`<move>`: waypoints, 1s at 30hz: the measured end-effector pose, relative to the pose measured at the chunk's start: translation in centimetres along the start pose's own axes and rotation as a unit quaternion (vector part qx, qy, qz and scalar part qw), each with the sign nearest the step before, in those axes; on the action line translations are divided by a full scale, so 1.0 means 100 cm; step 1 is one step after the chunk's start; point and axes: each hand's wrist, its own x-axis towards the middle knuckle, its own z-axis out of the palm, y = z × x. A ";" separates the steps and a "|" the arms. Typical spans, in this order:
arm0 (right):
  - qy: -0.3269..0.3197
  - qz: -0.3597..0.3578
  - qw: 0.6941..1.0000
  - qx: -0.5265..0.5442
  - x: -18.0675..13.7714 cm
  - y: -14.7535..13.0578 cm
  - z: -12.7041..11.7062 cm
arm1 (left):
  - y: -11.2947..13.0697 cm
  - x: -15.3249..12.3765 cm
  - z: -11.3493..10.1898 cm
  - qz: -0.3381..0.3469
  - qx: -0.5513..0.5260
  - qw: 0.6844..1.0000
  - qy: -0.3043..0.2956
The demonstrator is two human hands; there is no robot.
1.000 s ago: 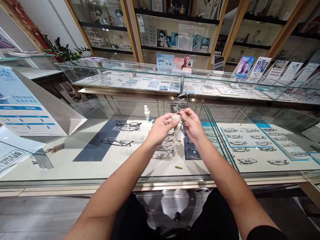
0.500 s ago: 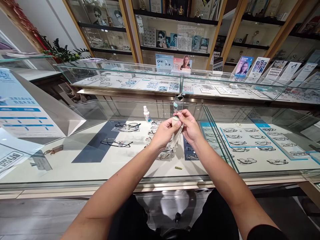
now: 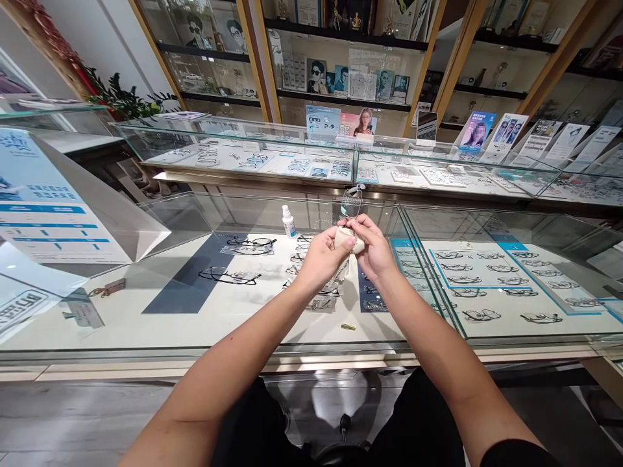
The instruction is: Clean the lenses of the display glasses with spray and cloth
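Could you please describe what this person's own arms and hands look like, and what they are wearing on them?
The left forearm and right forearm are bare. The left hand and right hand wear no gloves; no watch, bracelet or ring shows. A black sleeve edges the right upper arm at the bottom corner; no sleeve shows on the left arm.

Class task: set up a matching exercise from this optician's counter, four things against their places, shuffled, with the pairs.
Things:
1. thin-framed clear-lensed spectacles
2. cream cleaning cloth
3. small white spray bottle with blue label
4. short brass-coloured cylinder

Places:
A. standing upright, left of the spectacles
B. lying flat, nearest the person
C. pinched by the left hand
D. held by the right hand, one lens sticking up

Pairs: 1-D, 2-C, 3-A, 4-B.
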 end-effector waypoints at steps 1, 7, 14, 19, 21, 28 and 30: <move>-0.002 -0.001 1.000 -0.008 0.000 0.000 0.000 | -0.001 0.000 0.001 0.006 0.004 1.000 0.004; -0.028 -0.027 0.999 -0.034 -0.005 -0.001 0.004 | -0.005 0.001 -0.002 0.072 0.061 0.994 0.047; -0.012 -0.062 0.996 -0.066 -0.003 -0.002 0.000 | 0.001 0.008 -0.013 0.069 0.106 0.991 0.040; 0.024 -0.112 0.992 -0.051 0.005 -0.020 -0.013 | 0.003 0.019 -0.029 0.028 0.092 0.994 0.061; 0.014 -0.109 0.991 -0.074 0.007 -0.026 -0.017 | 0.004 0.025 -0.035 0.008 0.050 0.995 0.086; -0.097 -0.028 0.982 -0.161 0.005 -0.022 -0.018 | 0.017 0.038 -0.043 -0.024 -0.108 0.986 0.122; -0.106 -0.017 0.979 -0.174 0.005 -0.018 -0.018 | 0.019 0.038 -0.044 -0.026 -0.126 0.984 0.121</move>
